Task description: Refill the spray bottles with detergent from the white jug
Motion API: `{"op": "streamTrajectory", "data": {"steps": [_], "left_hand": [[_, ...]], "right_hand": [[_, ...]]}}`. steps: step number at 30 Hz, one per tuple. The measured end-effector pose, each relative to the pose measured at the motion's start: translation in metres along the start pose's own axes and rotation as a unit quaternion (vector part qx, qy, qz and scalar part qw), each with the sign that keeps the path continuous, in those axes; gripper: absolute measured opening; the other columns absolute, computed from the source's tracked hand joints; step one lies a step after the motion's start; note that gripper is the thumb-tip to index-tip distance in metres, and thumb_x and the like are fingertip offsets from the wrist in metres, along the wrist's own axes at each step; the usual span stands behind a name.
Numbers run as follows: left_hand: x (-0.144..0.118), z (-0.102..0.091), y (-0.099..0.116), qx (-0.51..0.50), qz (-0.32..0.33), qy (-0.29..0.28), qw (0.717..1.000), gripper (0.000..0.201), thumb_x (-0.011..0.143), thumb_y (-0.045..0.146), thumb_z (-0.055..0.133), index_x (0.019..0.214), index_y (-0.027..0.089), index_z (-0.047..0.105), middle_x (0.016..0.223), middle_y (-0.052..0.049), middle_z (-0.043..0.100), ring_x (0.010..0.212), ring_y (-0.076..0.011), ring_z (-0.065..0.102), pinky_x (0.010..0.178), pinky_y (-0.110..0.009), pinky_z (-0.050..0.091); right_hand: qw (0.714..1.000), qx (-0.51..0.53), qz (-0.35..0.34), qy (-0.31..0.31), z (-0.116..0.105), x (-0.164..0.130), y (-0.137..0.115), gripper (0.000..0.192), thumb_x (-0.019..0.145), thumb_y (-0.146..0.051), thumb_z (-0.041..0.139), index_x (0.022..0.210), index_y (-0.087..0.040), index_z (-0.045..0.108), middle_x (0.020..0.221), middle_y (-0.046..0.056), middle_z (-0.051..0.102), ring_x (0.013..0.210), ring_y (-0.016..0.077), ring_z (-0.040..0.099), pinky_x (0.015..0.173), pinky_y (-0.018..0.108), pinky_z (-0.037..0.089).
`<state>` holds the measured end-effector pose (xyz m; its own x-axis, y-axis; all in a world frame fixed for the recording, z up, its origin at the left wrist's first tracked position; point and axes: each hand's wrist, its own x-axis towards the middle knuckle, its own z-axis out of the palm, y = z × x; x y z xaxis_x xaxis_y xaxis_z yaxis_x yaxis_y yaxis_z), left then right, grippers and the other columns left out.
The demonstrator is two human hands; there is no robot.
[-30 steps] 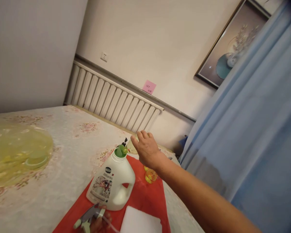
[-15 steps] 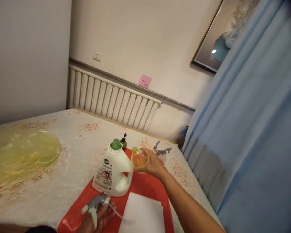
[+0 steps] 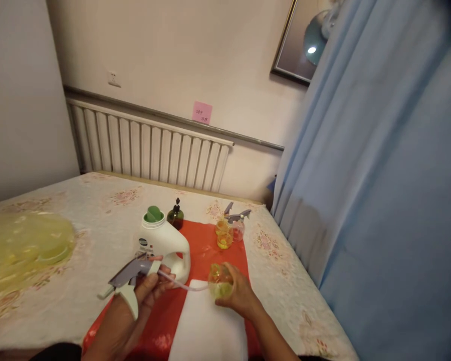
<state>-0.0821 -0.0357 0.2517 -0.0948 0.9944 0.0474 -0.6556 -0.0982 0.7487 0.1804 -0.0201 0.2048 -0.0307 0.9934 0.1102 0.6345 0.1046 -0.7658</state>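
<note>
My left hand (image 3: pixel 148 291) is closed on a grey and white trigger spray head (image 3: pixel 135 273). From the head a thin clear dip tube (image 3: pixel 184 286) points right, its tip close to a yellow bottle. My right hand (image 3: pixel 238 293) grips that small, see-through yellow bottle (image 3: pixel 220 283) by its side, above the white sheet; its neck has no sprayer on it. Just behind my left hand stands a big white jug (image 3: pixel 165 238) with a handle and a green cup-like piece (image 3: pixel 154 214) at its mouth.
Red sheeting (image 3: pixel 199 250) and a white sheet (image 3: pixel 210 321) lie on the flowered cloth (image 3: pixel 108 225). Behind are a dark green dropper bottle (image 3: pixel 176 216), yellow bottles (image 3: pixel 224 234) and a pink spray bottle (image 3: pixel 238 229). A yellow transparent bulky thing (image 3: pixel 26 248) lies left; a blue curtain (image 3: pixel 361 175) hangs right.
The yellow bottle in my right hand has come nearer, from beside the jug to above the white sheet. My left hand has raised the spray head, with its tube now by the bottle.
</note>
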Motion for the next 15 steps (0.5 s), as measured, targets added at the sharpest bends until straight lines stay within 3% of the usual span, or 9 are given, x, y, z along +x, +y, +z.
{"op": "streamTrajectory", "data": {"steps": [6,15], "left_hand": [[0.001,0.021,0.012,0.036,0.025,-0.015,0.999,0.041,0.065,0.025,0.087,0.1,0.02,0.068,0.081,-0.001,0.075,0.076,-0.0177,0.072,0.067,-0.026,0.065],[-0.002,0.014,0.0,0.1,0.021,-0.012,0.995,0.04,0.067,0.032,0.085,0.1,0.02,0.066,0.081,0.0,0.074,0.079,-0.0181,0.071,0.071,-0.026,0.064]], "right_hand": [[1.0,-0.005,-0.009,-0.01,0.008,-0.022,0.003,0.096,0.048,-0.012,0.085,0.136,-0.021,0.048,0.138,0.01,0.054,0.127,0.0299,0.051,0.109,0.043,0.039],[0.999,-0.017,-0.02,-0.031,0.007,-0.037,-0.02,0.093,0.05,-0.01,0.084,0.135,-0.019,0.05,0.137,0.011,0.053,0.13,0.0301,0.049,0.111,0.041,0.036]]}}
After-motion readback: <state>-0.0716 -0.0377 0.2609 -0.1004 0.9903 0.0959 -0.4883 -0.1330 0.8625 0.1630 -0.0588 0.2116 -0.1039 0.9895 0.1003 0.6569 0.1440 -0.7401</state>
